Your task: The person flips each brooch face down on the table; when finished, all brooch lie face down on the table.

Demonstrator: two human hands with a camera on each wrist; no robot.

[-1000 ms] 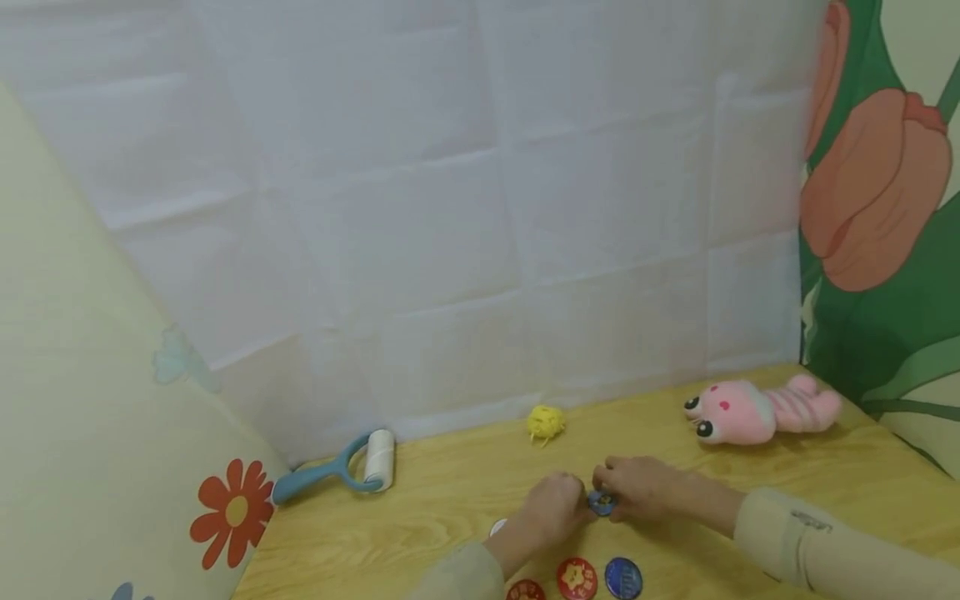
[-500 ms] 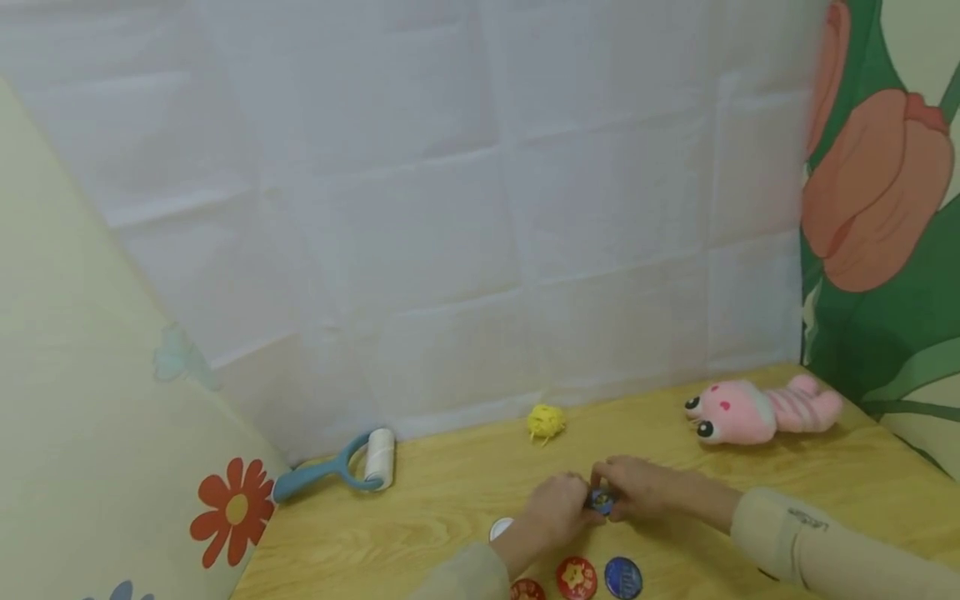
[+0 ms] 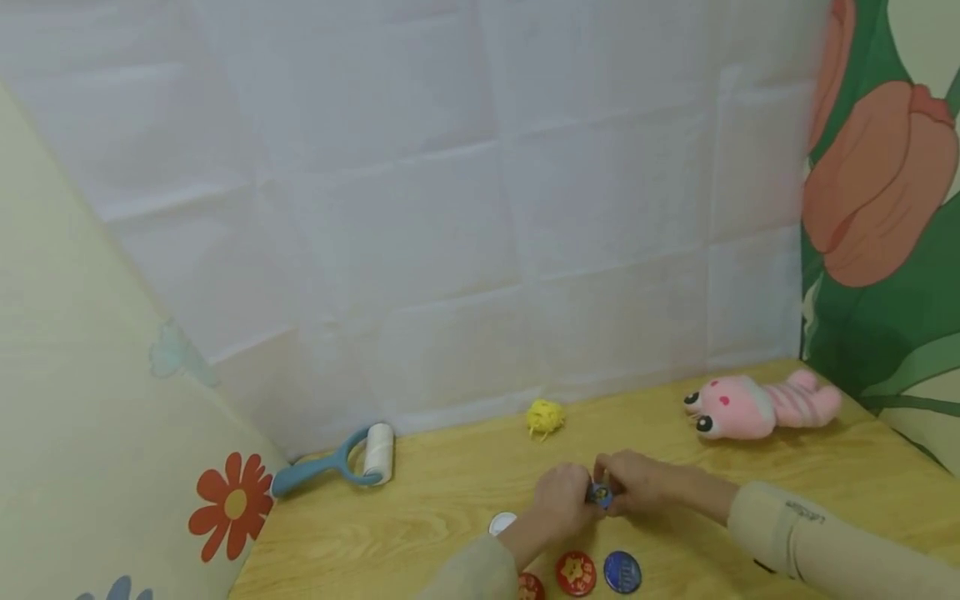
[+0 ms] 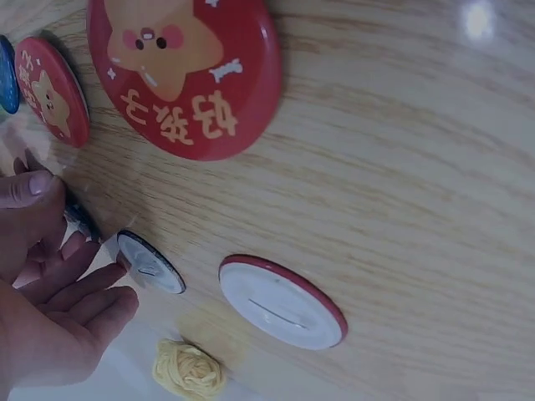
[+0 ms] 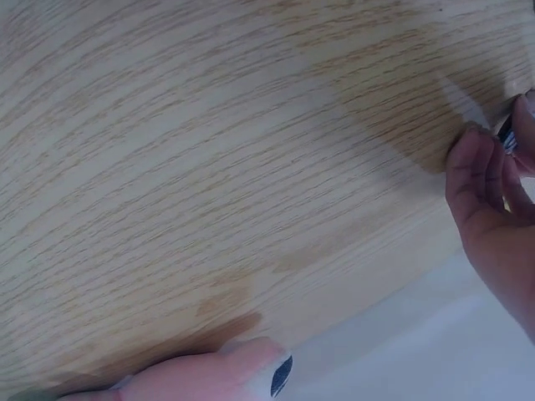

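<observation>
In the head view, my left hand (image 3: 558,504) and right hand (image 3: 637,483) meet over a small blue button badge (image 3: 601,496), pinching it from both sides. Its dark edge (image 4: 81,219) shows between the fingers in the left wrist view, with clear film around it. A whitish see-through flap (image 5: 462,102) sticks out by the right hand (image 5: 485,180) in the right wrist view. Just past the left fingertips lies a dark-rimmed badge (image 4: 150,261), pin side up. Beside it is a red-rimmed badge (image 4: 282,301), its white back showing.
Two red star badges (image 3: 576,573) (image 3: 530,587) and a blue badge (image 3: 622,572) lie nearer me. A yellow yarn-like ball (image 3: 545,417), a pink plush toy (image 3: 738,407) and a blue-handled lint roller (image 3: 337,463) sit toward the back of the wooden table (image 3: 442,467), before a white cloth (image 3: 420,225).
Both hands stay together on the blue badge, which tilts slightly between the fingers. The left hand has shifted a little to the right, uncovering more of the white-backed badge.
</observation>
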